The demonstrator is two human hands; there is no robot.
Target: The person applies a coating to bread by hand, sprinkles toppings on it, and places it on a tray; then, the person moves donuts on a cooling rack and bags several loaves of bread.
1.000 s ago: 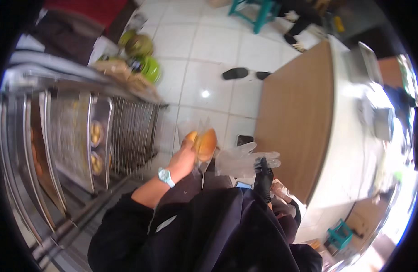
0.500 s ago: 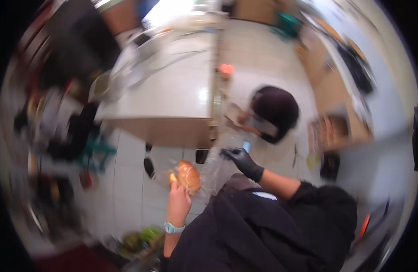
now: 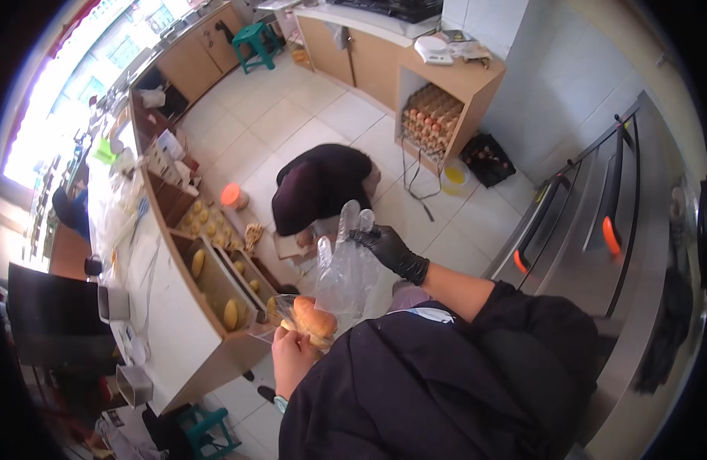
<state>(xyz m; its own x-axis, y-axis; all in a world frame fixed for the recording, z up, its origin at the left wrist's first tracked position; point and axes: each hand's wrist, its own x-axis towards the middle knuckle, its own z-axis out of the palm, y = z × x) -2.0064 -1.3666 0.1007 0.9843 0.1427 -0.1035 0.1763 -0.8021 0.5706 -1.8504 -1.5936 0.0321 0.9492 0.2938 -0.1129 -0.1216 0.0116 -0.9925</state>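
My bare left hand, with a pale watch on its wrist, is closed on a golden bread bun in a clear plastic bag. The bun is low in the middle, close to my dark top. Just beyond it, my right hand wears a black glove and pinches a clear disposable plastic glove near its fingers. That thin glove hangs down beside the bun, its fingers upward. Part of the bag is hard to tell from the glove where they overlap.
A co-worker in dark clothing crouches on the tiled floor ahead. At left, a white-topped counter holds trays of dough pieces on its shelves. Steel equipment with orange-tipped handles stands at right. Stacked egg trays fill a cabinet ahead.
My view has swung to the right, bringing the steel equipment in. My right hand has risen, now with the clear glove spread and hanging from it. The left still grips the bagged bun.
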